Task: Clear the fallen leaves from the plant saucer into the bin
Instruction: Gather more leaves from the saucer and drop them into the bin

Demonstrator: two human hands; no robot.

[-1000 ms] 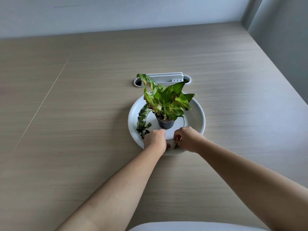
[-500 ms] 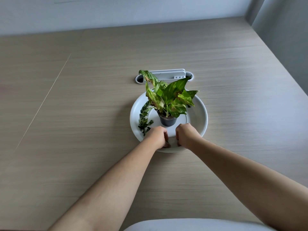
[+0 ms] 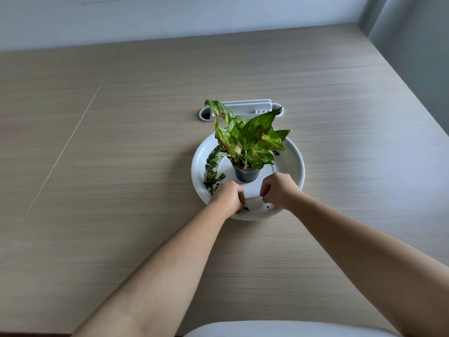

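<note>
A white round saucer (image 3: 298,166) holds a small dark pot (image 3: 246,175) with a green and yellow variegated plant (image 3: 252,139). Fallen leaves (image 3: 211,170) lie heaped along the saucer's inner left side. Both hands are at the near rim. My left hand (image 3: 229,197) is curled, its fingertips pinching down on a small dark leaf scrap (image 3: 246,209). My right hand (image 3: 279,189) hovers just above the saucer floor with thumb and fingers pinched together; nothing shows between them. A tiny dark leaf crumb (image 3: 267,206) lies below it.
A white cable-port fitting (image 3: 243,109) is set into the wooden table (image 3: 121,166) just behind the saucer. One small dark leaf bit (image 3: 277,153) lies on the saucer's far right. A white rounded edge (image 3: 279,329) shows at the bottom of the view. A wall runs along the right.
The view has tilted slightly. My hands have drawn a little apart at the near rim, and the right hand has lifted with its fingers pinched.
</note>
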